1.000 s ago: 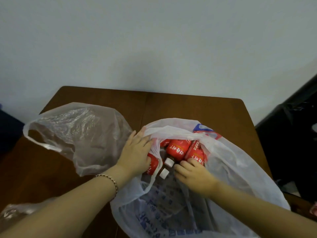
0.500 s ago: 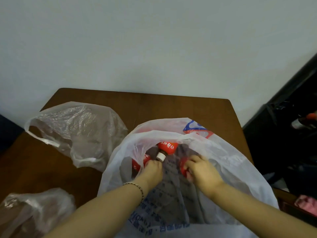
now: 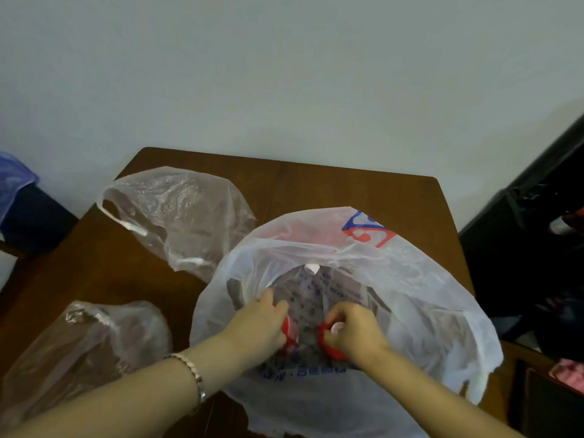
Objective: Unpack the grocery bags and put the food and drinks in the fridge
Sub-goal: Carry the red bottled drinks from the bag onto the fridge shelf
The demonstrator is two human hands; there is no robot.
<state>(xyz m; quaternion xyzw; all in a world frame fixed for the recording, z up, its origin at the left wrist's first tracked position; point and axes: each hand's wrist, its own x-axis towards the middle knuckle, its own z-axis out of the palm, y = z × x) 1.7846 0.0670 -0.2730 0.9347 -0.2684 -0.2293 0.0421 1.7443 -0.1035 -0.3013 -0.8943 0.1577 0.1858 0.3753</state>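
Note:
A white printed plastic grocery bag [image 3: 420,298] stands open on the brown wooden table [image 3: 347,188]. Both of my hands are inside its mouth. My left hand [image 3: 259,324] is closed around a red-labelled bottle [image 3: 290,331], mostly hidden by the fingers. Closed on a second red bottle [image 3: 328,346], my right hand [image 3: 354,333] shows that bottle's white cap between the fingers. A third bottle's white cap [image 3: 312,268] shows deeper in the bag, its red body blurred behind the plastic.
A clear plastic bag [image 3: 186,216] lies at the table's left back and another clear bag [image 3: 94,346] at the front left. A dark unit [image 3: 537,263] stands to the right of the table, a blue bag [image 3: 12,181] at far left. The wall is behind.
Both hands have gone from the bag's rim down into it and closed on one red bottle each, then drawn them toward me. The view has tilted and shifted.

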